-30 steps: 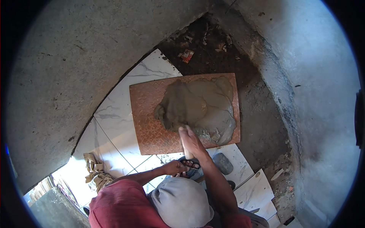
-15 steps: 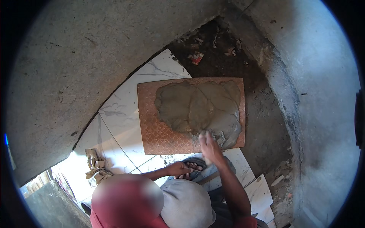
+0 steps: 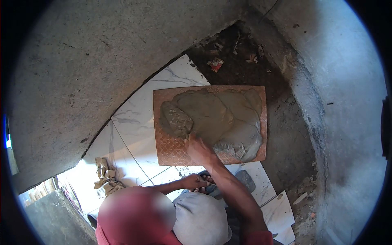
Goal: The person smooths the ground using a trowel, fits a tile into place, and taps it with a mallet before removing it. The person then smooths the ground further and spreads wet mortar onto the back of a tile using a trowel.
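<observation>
A reddish-brown tile [image 3: 171,153], rectangular and turned back side up, is laid flat at the centre of the frame on white marble-patterned floor tiles [image 3: 134,110]. Its exposed back is embossed with a fine diamond grid, seen along the lower and left margins. Most of the tile is covered by a thick, wet layer of grey mortar [image 3: 220,118], smeared unevenly, with a rougher lump at its left end and a paler, smoother patch toward the lower right corner.

The right hand [image 3: 199,149] is pressed down at the lower edge of the mortar, just below centre of the frame; the fingers are buried in or hidden against the mortar, so it cannot be told whether a tool is gripped or the hand is spread flat. The left hand [image 3: 196,181] is rested lower down, near the knee, loosely curled around what may be the strap of a dark sandal [image 3: 245,179].

A crumpled beige rag [image 3: 105,176] is left on the white tiles at the lower left. Cut pieces of white tile [image 3: 277,210] are stacked at the lower right. Bare dark earth [image 3: 245,61] with small debris is exposed above the tile, and a small red and white scrap of packaging [image 3: 216,64] is lying on it. Rough grey cement walls [image 3: 81,61] are curved around the upper left and the right side.
</observation>
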Motion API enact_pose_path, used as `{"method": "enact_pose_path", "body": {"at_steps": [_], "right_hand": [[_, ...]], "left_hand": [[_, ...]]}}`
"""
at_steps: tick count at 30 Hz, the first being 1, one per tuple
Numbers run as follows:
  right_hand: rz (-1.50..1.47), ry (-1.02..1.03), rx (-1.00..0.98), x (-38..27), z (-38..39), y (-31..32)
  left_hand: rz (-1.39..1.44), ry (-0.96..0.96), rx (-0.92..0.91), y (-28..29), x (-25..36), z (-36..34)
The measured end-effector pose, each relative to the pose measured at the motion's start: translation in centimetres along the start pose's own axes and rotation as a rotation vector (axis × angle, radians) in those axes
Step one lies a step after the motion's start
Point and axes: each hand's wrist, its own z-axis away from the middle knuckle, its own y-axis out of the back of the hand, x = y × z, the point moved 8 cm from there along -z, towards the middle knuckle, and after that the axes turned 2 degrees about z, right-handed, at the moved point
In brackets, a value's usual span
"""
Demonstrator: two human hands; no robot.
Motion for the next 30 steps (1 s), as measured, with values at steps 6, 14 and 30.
{"method": "enact_pose_path", "body": {"at_steps": [6, 14, 30], "right_hand": [[-0.225, -0.444, -0.266, 3.7, 2.5, 7.4], [-0.623, -0.84, -0.099, 7.3, 9.1, 4.3], [-0.11, 0.118, -0.209, 1.5, -2.4, 4.3]], "left_hand": [[-0.028, 0.033, -0.029, -0.1, 0.9, 0.8], [-0.011, 0.02, 0.001, 0.2, 1.3, 1.4], [0.019, 0.021, -0.009, 0.2, 0.8, 1.1]]}}
